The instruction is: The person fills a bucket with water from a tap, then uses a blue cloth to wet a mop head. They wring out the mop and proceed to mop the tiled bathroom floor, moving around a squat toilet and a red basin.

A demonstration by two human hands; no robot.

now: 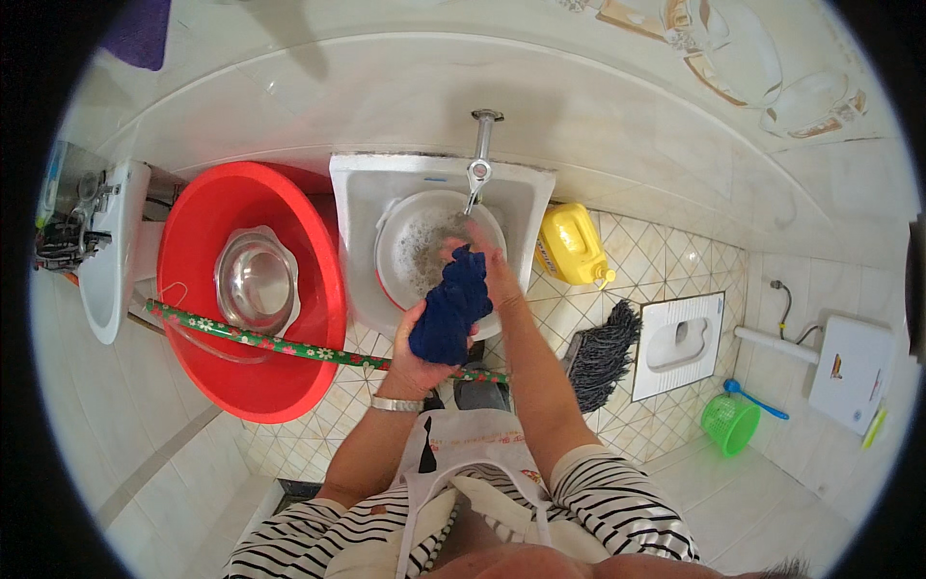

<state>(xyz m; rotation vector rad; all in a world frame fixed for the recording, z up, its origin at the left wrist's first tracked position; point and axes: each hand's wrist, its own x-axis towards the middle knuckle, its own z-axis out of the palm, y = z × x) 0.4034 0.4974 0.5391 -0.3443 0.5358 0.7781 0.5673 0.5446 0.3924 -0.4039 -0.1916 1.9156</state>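
A bunched dark blue cloth point(450, 307) is in my left hand point(414, 354), whose fingers wrap around its lower end. My right hand point(498, 279) is against the upper right side of the cloth; its fingers are blurred and partly hidden, so its hold is unclear. Both are over the near side of a white basin point(398, 250) with sudsy water, which sits inside a white sink point(358, 217). The metal faucet point(480, 171) reaches over the basin from the wall, just beyond my right hand.
A large red tub point(322, 289) holding metal bowls point(257, 279) stands at left, crossed by a green flowered pole point(318, 352). At right are a yellow jug point(571, 242), a dark mop head point(604, 358), a squat toilet point(680, 347) and a green basket point(732, 427).
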